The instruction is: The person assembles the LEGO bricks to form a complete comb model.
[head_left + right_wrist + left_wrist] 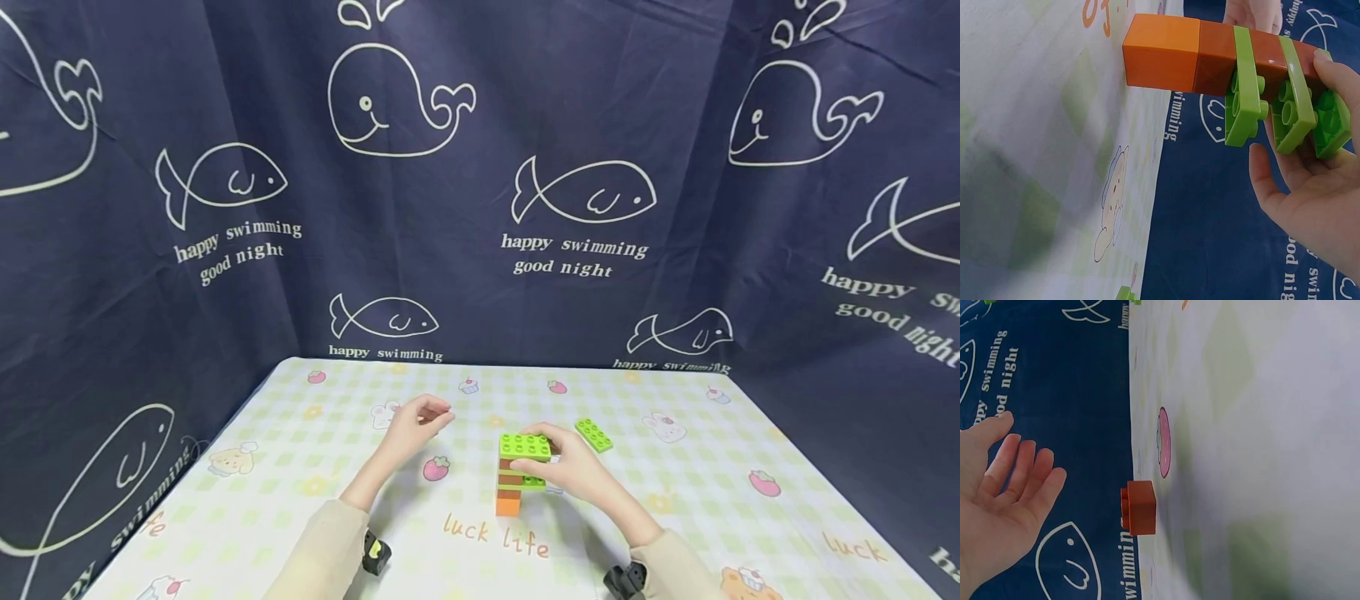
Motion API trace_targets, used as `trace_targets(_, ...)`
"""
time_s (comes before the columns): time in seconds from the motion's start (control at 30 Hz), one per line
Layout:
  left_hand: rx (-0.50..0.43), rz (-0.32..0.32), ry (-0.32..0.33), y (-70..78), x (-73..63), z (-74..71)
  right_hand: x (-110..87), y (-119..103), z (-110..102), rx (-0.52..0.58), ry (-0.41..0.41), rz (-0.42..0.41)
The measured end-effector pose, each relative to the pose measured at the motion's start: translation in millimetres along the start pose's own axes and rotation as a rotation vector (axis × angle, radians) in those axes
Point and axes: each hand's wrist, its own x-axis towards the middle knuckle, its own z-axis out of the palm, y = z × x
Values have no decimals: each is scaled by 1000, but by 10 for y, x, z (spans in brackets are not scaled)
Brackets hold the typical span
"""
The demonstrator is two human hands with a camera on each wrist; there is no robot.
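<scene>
A tower of toy building bricks (508, 505) stands on the table, an orange brick (1161, 51) at its base. Above that, brown bricks alternate with green plates (1247, 94) that jut out to one side. My right hand (573, 467) grips the tower near its top, thumb on the near side and fingers behind. Over the table to the tower's left, my left hand (416, 425) holds nothing, its fingers loosely bent. A single reddish-brown brick (1141, 507) sits on the table near the left hand in the left wrist view; the head view does not show it.
One loose green plate (594, 434) lies on the table beyond the right hand. A pale checked cloth (300, 483) with printed figures covers the table. Dark blue curtains (480, 100) with whale and fish drawings enclose its back and sides.
</scene>
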Motion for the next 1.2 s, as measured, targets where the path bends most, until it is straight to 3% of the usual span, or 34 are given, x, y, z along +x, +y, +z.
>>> trace_targets(0.13,3,-34,7,-16,25,-31,1,2,3,-6,-1,-1)
trace_targets(0.63,113,-69,41,-138,127,-114,5,2,-5,-29,-13,-15)
trace_targets(1.2,289,-161,-15,-323,196,-120,2,14,-9,13,-37,-18)
